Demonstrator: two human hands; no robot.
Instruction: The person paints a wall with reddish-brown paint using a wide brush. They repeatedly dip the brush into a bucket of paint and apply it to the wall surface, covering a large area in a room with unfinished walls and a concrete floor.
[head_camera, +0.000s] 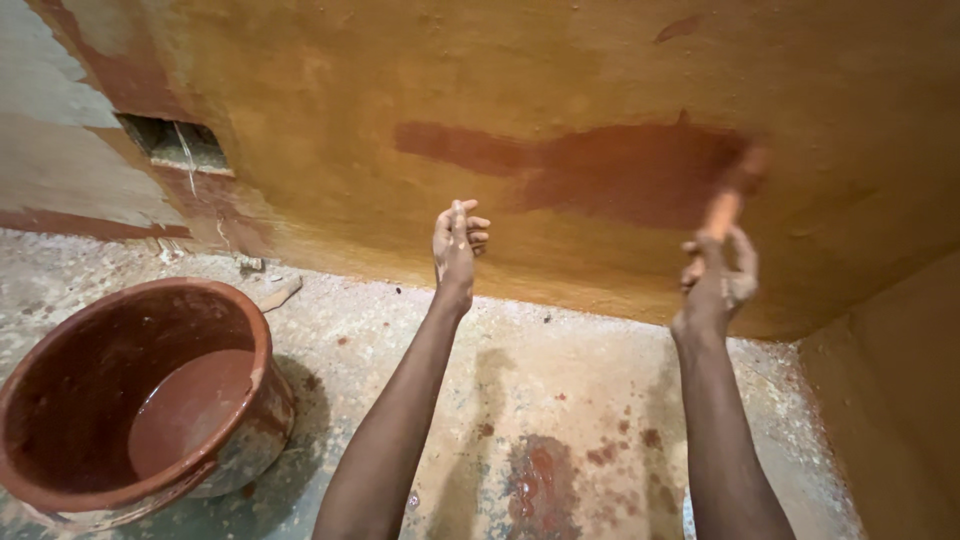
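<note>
The brush (737, 185) in my right hand (716, 277) is blurred, so its bristles can't be made out against the wall (420, 70). The picture's bottom-left corner cuts off the bucket (150, 400), and both my arms leave the lower edge.

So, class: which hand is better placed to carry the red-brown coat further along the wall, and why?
The right hand: it grips the brush, whose blurred head is at the wet red patch on the wall. The left hand is empty, raised short of the wall.
</note>
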